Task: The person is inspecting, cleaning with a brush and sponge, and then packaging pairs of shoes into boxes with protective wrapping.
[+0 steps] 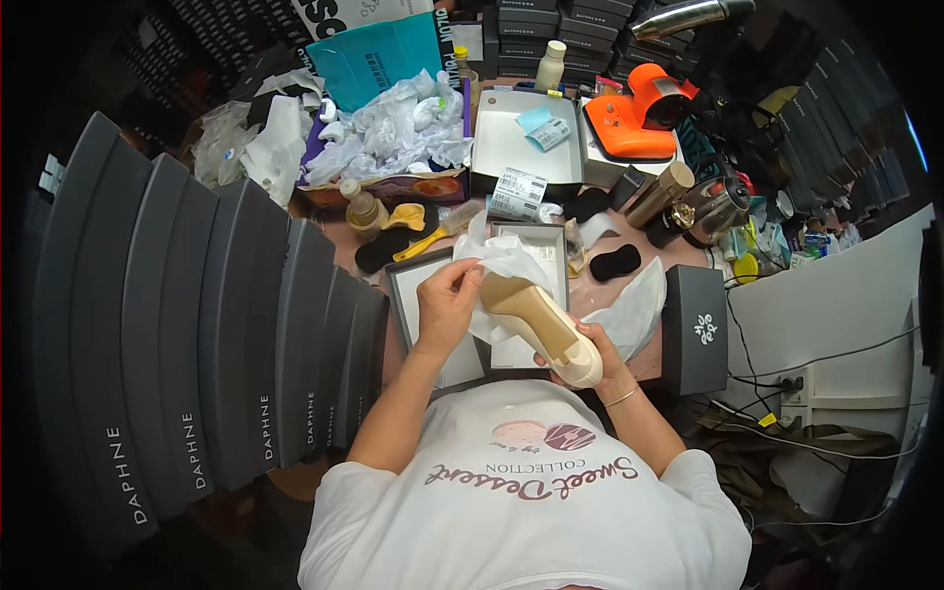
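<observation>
A cream-coloured shoe (539, 320) is held at a slant in front of my chest, its tan sole turned up. My right hand (608, 356) is closed around its heel end, with a thin bracelet at the wrist. At the toe end, the fingers of my left hand (450, 303) pinch a piece of white tissue paper (503, 258). The paper lies against the toe and partly hides it. Beneath the shoe, an open grey shoebox (411, 285) with a white inside rests on the table. Another sheet of tissue paper (629, 310) lies beside my right hand.
Dark grey shoeboxes (246, 324) stand stacked on the left, and one grey box (694, 329) on the right. Behind are crumpled plastic bags (403, 133), a white tray (492, 147), a brush (438, 234), bottles and an orange device (629, 123). Cables (747, 344) hang at right.
</observation>
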### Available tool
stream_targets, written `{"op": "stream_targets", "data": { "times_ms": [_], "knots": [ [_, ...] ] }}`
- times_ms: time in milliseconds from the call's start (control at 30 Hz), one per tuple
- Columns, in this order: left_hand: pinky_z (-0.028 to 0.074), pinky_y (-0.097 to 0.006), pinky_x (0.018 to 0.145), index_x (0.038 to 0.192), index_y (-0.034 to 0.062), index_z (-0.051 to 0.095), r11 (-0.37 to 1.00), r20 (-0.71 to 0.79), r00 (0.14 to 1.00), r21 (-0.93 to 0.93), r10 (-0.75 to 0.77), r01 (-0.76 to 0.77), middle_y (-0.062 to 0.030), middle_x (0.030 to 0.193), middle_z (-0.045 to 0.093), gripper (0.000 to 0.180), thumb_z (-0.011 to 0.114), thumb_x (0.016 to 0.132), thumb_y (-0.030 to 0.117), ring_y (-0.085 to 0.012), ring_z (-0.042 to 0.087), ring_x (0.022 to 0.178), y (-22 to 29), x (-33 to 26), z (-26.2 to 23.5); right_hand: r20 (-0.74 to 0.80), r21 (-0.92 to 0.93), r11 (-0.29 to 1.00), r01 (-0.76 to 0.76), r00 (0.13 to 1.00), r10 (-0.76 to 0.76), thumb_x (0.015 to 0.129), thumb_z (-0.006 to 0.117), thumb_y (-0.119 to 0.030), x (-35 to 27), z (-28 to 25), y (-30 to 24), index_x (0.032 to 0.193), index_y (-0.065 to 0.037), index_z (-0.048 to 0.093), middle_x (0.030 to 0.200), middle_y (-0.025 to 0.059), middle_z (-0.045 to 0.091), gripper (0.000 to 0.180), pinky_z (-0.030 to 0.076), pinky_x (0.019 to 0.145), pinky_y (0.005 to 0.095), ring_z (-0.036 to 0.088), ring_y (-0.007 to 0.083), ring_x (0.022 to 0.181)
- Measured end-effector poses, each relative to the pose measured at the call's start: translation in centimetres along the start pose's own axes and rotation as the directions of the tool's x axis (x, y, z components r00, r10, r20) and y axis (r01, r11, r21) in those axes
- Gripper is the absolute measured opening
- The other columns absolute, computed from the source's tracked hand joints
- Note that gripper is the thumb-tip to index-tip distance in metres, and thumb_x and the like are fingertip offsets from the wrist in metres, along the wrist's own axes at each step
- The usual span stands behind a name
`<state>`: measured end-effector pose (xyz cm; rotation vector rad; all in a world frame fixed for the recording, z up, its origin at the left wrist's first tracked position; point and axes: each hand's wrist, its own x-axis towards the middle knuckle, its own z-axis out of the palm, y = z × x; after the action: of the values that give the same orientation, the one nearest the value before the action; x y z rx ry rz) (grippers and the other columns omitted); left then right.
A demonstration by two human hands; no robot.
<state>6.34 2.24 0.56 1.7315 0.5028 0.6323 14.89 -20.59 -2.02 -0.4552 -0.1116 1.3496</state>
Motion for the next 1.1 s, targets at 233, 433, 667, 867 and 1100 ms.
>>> {"op": "stream_targets", "data": {
  "times_ms": [233, 433, 667, 867, 1100],
  "knots": [
    [0.043, -0.028, 0.053, 0.104, -0.0006, 0.067, 0.920, 0.233, 0.915, 0.138, 0.330, -0.367, -0.0074, 0.069, 0.057, 0.027, 0.066, 0.077, 0.001, -0.0165, 0.055, 0.058, 5.5, -3.5, 0.4, -0.180, -0.173, 0.974, 0.147, 0.967, -0.178, 0.091, 0.054, -0.025, 0.8, 3.0, 0.8, 0.133, -0.007, 0.039, 0.118, 0.0143, 0.053, 0.048, 0.055, 0.081, 0.0385, 0.059, 0.0265, 0.100],
    [0.042, -0.032, 0.048, 0.108, 0.0030, 0.065, 0.688, 0.355, 0.642, -0.005, 0.680, -0.726, -0.0059, 0.066, 0.053, 0.044, 0.069, 0.065, -0.001, -0.0214, 0.053, 0.054, 5.3, -5.4, 3.3, -0.143, -0.709, 0.636, 0.305, 0.821, -0.553, 0.088, 0.058, -0.024, 4.4, 1.3, 4.6, 0.125, -0.005, 0.047, 0.121, 0.0147, 0.053, 0.043, 0.045, 0.094, 0.0408, 0.054, 0.0296, 0.110],
    [0.042, -0.032, 0.047, 0.107, 0.0014, 0.064, 0.732, 0.536, 0.601, -0.047, 0.593, -0.680, -0.0059, 0.064, 0.048, 0.039, 0.069, 0.068, 0.000, -0.0234, 0.053, 0.053, 4.0, -7.5, 3.1, -0.034, -0.735, 0.586, 0.342, 0.844, -0.535, 0.087, 0.059, -0.024, 5.9, 2.7, 3.7, 0.125, -0.004, 0.048, 0.122, 0.0166, 0.053, 0.044, 0.041, 0.097, 0.0409, 0.050, 0.0318, 0.115],
    [0.035, -0.039, 0.103, 0.143, 0.0034, 0.023, 0.926, 0.023, 0.983, -0.333, -0.181, 0.179, -0.0143, 0.135, 0.044, 0.088, 0.070, 0.081, 0.045, -0.0302, 0.043, 0.125, 0.2, -9.9, 0.0, -0.003, -0.871, 0.396, 0.292, 0.802, -0.597, 0.086, 0.060, -0.024, 6.4, 2.7, 3.9, 0.125, -0.004, 0.048, 0.123, 0.0182, 0.052, 0.045, 0.037, 0.100, 0.0409, 0.047, 0.0337, 0.119],
    [0.042, -0.044, 0.101, 0.135, 0.0022, 0.039, 0.183, 0.244, 0.754, -0.882, -0.610, 0.434, -0.0134, 0.129, 0.051, 0.059, 0.058, 0.084, 0.024, -0.0292, 0.052, 0.117, -2.0, -5.2, -3.2, 0.239, -0.938, -0.331, 0.101, 0.880, -0.409, 0.086, 0.063, -0.026, 4.5, 3.1, 6.7, 0.139, -0.003, 0.031, 0.139, 0.0242, 0.034, 0.066, 0.031, 0.107, 0.0402, 0.035, 0.0377, 0.131]
  ]
}}
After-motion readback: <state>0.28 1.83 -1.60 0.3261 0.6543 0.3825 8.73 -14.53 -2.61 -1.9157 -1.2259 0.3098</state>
